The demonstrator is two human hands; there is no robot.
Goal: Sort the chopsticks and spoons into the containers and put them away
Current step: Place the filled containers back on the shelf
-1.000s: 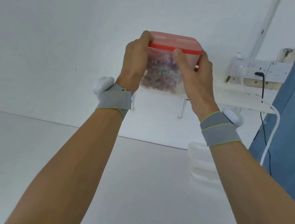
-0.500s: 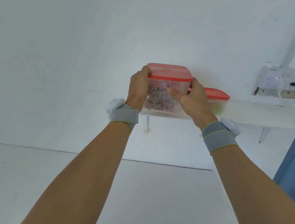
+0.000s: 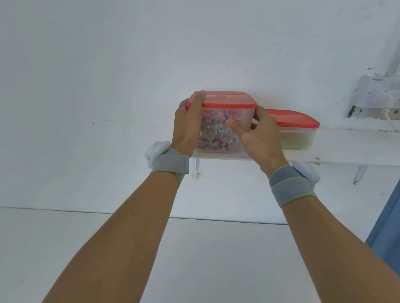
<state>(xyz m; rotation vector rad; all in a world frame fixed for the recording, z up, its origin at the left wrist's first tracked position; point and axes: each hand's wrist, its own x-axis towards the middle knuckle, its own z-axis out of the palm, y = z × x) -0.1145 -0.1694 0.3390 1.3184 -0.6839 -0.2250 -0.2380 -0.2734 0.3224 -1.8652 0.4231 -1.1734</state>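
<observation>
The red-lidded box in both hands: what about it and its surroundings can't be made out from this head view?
- Contents of the held container: a blurred multicoloured jumble behind cloudy plastic.
- Its sides: covered by the left hand and right hand.
- Whether it rests on the shelf: its base is hidden.
- Second container: only a greenish blur inside, its left end behind the right hand.
- Shelf's right end: cut off by the frame edge.

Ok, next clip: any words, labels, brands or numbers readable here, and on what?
None can be read.
Container held in both hands: no label shows on its red lid or clear wall.
Second container on the shelf: no label visible.
Wall sockets: any markings are too small and blurred to read.
</observation>
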